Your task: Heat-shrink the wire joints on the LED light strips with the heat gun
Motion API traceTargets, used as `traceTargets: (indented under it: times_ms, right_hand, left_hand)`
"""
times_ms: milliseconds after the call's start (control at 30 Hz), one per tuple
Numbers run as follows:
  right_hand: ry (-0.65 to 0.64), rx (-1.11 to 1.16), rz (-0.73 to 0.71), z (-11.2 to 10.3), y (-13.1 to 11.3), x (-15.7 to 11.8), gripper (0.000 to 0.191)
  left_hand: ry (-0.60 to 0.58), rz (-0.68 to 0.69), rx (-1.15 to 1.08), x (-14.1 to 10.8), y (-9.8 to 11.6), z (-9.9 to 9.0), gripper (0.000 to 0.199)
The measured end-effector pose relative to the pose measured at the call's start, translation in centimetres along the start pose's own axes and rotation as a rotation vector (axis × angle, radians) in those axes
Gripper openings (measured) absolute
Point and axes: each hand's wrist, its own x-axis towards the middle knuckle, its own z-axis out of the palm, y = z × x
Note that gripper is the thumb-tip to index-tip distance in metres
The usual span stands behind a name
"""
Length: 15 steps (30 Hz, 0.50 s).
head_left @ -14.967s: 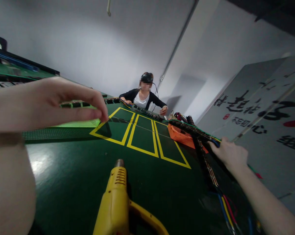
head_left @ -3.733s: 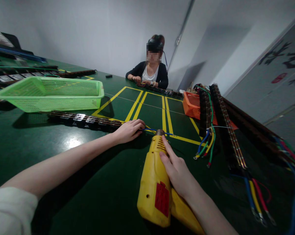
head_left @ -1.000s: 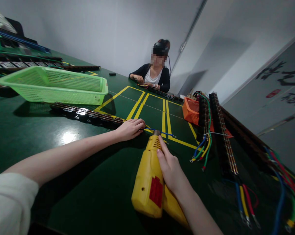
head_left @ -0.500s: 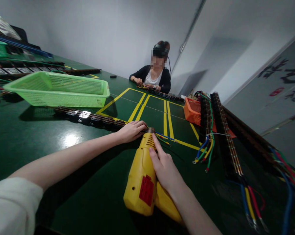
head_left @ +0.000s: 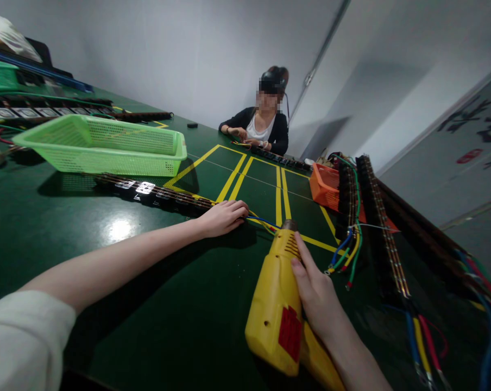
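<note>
In the head view, my right hand grips a yellow heat gun with a red label. The gun's metal nozzle points away from me, over the ends of the coloured wires. These blue, yellow and green wires come out from under my left hand. My left hand is closed over the right end of a long black strip with copper-coloured rods along it; its fingertips are partly hidden. The strip lies on the green table.
A light green basket stands behind the strip. On the right are an orange basket and more black strips with coloured leads ending in ring lugs. Yellow tape lines mark the table. Across it, a co-worker handles another strip.
My right hand and the heat gun have moved right and slightly down, away from my left hand, uncovering more wire. My left hand keeps its place on the strip.
</note>
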Motion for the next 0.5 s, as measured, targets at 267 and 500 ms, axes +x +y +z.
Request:
traceTargets:
  times_ms: [267,500]
  right_hand:
    - [0.015,0.004,-0.029,-0.01,0.32,-0.17,0.066]
    - [-0.052,0.013,0.000,0.24,0.30,0.39,0.066]
  left_hand:
    - [0.003,-0.009,0.000,0.06,0.16,0.03,0.018]
    - [0.003,0.001,0.026,0.07,0.21,0.16,0.018]
